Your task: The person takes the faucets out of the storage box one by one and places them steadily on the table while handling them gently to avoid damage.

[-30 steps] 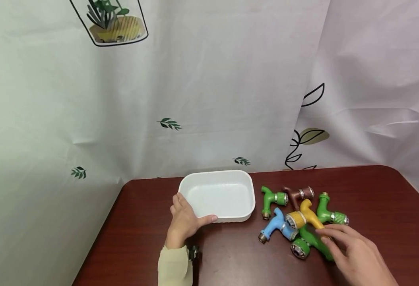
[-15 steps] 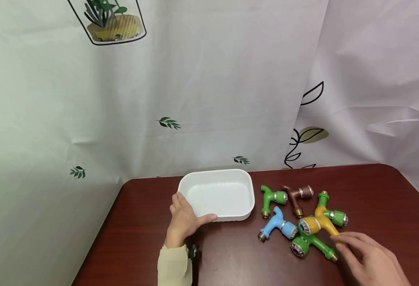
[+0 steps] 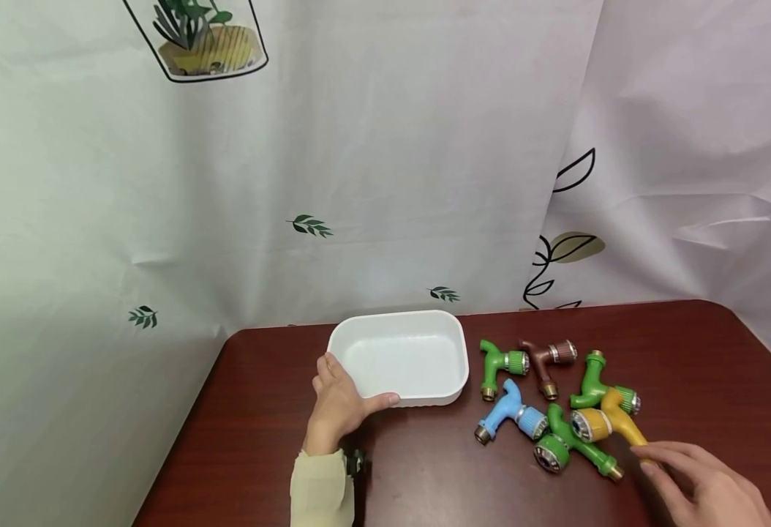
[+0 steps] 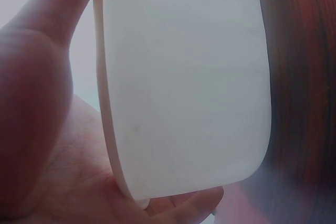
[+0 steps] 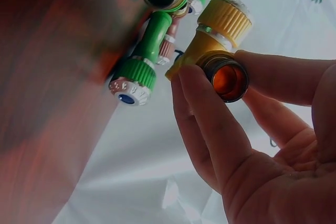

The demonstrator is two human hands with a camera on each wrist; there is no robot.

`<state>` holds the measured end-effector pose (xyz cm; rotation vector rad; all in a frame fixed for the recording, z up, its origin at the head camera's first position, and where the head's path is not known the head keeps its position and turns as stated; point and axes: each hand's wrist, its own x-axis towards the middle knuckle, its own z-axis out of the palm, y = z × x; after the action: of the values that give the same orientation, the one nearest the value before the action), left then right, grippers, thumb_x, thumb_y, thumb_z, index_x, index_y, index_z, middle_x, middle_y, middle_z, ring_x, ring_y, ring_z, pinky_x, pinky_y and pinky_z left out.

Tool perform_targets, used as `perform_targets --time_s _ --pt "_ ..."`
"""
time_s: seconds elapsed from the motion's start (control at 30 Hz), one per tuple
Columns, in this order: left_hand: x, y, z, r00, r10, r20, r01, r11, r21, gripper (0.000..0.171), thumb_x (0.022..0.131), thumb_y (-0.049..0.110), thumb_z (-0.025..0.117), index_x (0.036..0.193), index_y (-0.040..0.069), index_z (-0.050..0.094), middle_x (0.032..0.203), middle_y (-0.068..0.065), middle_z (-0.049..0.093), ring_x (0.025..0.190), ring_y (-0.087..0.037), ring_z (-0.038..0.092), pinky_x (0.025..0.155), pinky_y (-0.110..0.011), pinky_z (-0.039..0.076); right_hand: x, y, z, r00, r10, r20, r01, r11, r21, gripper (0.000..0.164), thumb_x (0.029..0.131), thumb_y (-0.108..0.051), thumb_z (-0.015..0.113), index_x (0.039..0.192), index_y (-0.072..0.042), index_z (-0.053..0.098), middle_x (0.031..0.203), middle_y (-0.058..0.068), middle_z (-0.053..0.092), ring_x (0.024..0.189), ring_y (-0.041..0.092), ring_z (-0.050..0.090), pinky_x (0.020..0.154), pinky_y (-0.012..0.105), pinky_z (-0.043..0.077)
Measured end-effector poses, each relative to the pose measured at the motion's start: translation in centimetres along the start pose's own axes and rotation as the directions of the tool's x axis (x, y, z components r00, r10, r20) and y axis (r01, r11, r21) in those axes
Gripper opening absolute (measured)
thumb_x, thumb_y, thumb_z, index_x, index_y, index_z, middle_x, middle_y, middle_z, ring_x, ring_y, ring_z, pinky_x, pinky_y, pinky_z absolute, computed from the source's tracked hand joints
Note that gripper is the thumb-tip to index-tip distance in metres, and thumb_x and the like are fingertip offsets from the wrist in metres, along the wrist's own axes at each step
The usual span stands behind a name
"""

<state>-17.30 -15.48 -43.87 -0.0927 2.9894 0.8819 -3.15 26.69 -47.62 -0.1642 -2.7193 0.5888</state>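
Note:
My right hand (image 3: 708,483) pinches a yellow water tap (image 3: 617,419) by its threaded end, fingertips on either side. In the right wrist view the tap's brass mouth (image 5: 230,82) faces the camera and its ribbed knob points away. Seen from the head, the yellow tap overlaps part of a green tap (image 3: 594,380) at the right. Just left of it is another green tap (image 3: 554,452) with a round knob. My left hand (image 3: 336,406) grips the near left corner of a white plastic tray (image 3: 399,362), thumb along the front rim, other fingers at the side.
A blue tap (image 3: 508,408), a smaller green tap (image 3: 493,366) and a brown tap (image 3: 545,366) lie right of the tray. The dark red wooden table (image 3: 464,490) ends at the back against a pale printed curtain (image 3: 385,183).
My right hand has drawn the yellow tap rightward and toward me, off the middle of the group, uncovering the brown tap and the front green tap. My left hand and the tray stay put.

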Motion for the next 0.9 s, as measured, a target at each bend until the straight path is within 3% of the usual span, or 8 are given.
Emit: perform_targets --time_s 0.2,0.3,0.53,0.9 --pt "0.0 0.0 0.0 1.000 0.008 -0.011 -0.008 1.000 0.006 0.145 0.062 0.053 0.093 0.150 -0.020 0.003 0.152 -0.033 0.014 0.127 -0.051 0.029 0.100 -0.054 0.044 -0.3 0.4 0.0 0.998 0.015 -0.053 -0.016 1.000 -0.015 0.021 0.069 -0.004 0.087 0.086 -0.012 0.078 0.088 0.007 0.068 0.070 0.031 0.063 0.051 0.037 0.046" --pt "0.0 0.0 0.0 1.000 0.012 -0.015 -0.012 1.000 0.005 0.145 0.062 0.052 0.094 0.149 -0.021 0.004 0.152 -0.033 0.015 0.126 -0.051 0.029 0.100 -0.054 0.044 -0.4 0.5 0.2 0.999 0.038 -0.033 -0.038 0.999 -0.019 0.019 0.070 -0.005 0.087 0.085 -0.011 0.078 0.087 0.007 0.067 0.070 0.032 0.063 0.052 0.036 0.046" --pt "-0.1 0.1 0.0 1.000 0.015 -0.023 -0.015 1.000 -0.003 0.145 0.062 0.052 0.094 0.149 -0.021 0.005 0.152 -0.033 0.015 0.127 -0.051 0.028 0.100 -0.054 0.044 -1.0 0.4 0.3 0.997 0.060 -0.051 -0.061 0.998 -0.017 0.018 0.066 -0.006 0.090 0.078 -0.013 0.078 0.084 0.005 0.064 0.068 0.022 0.059 0.051 0.025 0.041" --pt "0.1 0.0 0.1 1.000 0.001 -0.011 -0.001 1.000 0.000 0.145 0.062 0.052 0.093 0.150 -0.019 0.004 0.153 -0.032 0.014 0.129 -0.051 0.028 0.101 -0.054 0.044 -1.9 0.2 0.4 0.987 0.132 -0.095 -0.132 0.991 0.003 0.015 0.069 0.000 0.086 0.077 -0.010 0.077 0.085 0.009 0.061 0.067 0.015 0.049 0.047 0.024 0.036"
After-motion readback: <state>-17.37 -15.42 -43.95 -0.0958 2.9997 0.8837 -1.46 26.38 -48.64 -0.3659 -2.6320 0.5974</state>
